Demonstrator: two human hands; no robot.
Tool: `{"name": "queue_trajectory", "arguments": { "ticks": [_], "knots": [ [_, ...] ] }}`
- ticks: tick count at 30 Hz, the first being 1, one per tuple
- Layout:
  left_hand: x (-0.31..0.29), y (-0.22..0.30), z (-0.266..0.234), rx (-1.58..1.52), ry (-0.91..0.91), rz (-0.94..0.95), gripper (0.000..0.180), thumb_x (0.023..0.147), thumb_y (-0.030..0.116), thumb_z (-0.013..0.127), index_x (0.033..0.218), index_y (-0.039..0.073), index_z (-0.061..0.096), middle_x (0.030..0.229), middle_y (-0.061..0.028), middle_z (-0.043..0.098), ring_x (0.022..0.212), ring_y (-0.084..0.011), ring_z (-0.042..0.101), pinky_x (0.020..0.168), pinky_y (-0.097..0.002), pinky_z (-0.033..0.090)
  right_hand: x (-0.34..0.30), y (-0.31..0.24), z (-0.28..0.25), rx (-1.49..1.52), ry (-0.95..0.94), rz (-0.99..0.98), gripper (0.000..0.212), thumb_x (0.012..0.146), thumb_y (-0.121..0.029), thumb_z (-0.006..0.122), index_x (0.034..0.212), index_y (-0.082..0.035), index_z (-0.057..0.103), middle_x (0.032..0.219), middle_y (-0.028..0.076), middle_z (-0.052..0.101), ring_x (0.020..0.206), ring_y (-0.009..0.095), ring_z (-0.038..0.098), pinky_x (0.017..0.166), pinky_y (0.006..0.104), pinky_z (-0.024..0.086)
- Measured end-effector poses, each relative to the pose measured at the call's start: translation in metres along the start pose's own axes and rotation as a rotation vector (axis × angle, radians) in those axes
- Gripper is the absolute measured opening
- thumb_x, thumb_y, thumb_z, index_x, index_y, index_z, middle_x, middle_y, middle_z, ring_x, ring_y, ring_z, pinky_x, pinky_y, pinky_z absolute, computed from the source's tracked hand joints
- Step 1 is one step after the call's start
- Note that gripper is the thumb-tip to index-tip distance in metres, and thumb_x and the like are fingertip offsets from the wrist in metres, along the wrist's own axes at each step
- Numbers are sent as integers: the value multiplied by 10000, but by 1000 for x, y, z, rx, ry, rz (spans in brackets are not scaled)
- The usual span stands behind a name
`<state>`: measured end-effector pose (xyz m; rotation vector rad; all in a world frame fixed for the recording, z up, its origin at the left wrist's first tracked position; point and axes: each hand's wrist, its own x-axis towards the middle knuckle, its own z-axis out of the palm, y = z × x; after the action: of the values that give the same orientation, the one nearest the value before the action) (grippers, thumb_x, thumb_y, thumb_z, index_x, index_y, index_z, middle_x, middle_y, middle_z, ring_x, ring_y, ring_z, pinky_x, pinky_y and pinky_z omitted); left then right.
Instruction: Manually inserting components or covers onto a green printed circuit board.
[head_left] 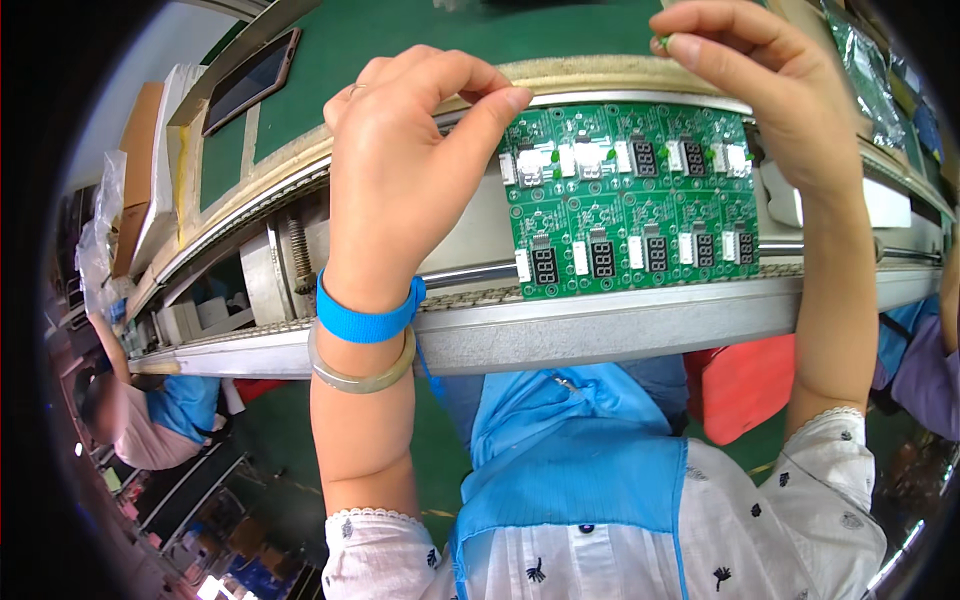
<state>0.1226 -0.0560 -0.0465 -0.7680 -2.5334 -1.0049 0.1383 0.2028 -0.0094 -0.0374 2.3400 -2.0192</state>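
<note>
A green circuit board panel [625,212] with two rows of repeated units lies across the conveyor rails in front of me. Each unit carries a white connector, and many hold a dark digit display [602,259]. Several small green components [612,155] stand in its far row. At the panel's far left corner is my left hand [405,165], thumb and fingertips pinched together; what they hold, if anything, is hidden. My right hand [775,85], raised beyond the far right corner, pinches a small green component [661,42] between thumb and finger.
A metal conveyor rail [640,325] runs along the near side, with a chain beside it. On the green work surface at the far left lies a phone [252,82]. Clear plastic bags [868,75] sit at the far right. Other people work at both sides; a red seat [740,390] is below.
</note>
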Motion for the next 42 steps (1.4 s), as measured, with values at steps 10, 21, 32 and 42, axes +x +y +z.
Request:
{"name": "queue_trajectory", "arguments": {
  "ticks": [10,21,32,42],
  "knots": [
    [3,5,-3,49,2,37,122,852,138,785,857,26,736,839,-62,714,828,-231,621,757,-353,477,4,27,-24,-69,-126,-129,207,946,-83,739,1141,-15,724,1050,30,727,994,96,662,903,238,507],
    [4,4,-7,40,-25,49,128,877,139,762,879,14,733,852,-62,715,830,-211,627,752,-332,479,-8,14,-3,-543,-240,-221,112,896,-49,765,988,11,743,946,35,728,863,104,646,787,253,508],
    [9,16,-6,-58,-92,-148,79,849,126,748,827,66,701,786,-67,637,829,-269,579,817,-391,373,-34,16,27,-900,-134,-545,108,837,-98,777,912,-31,737,851,99,694,807,298,645,731,377,509],
    [-3,17,-22,-109,-2,-27,81,888,116,682,837,54,692,817,-85,640,873,-295,578,860,-413,371,-43,26,40,-1092,-72,-622,122,779,-72,801,886,-64,744,838,59,650,814,270,616,737,374,493]
  ]
}}
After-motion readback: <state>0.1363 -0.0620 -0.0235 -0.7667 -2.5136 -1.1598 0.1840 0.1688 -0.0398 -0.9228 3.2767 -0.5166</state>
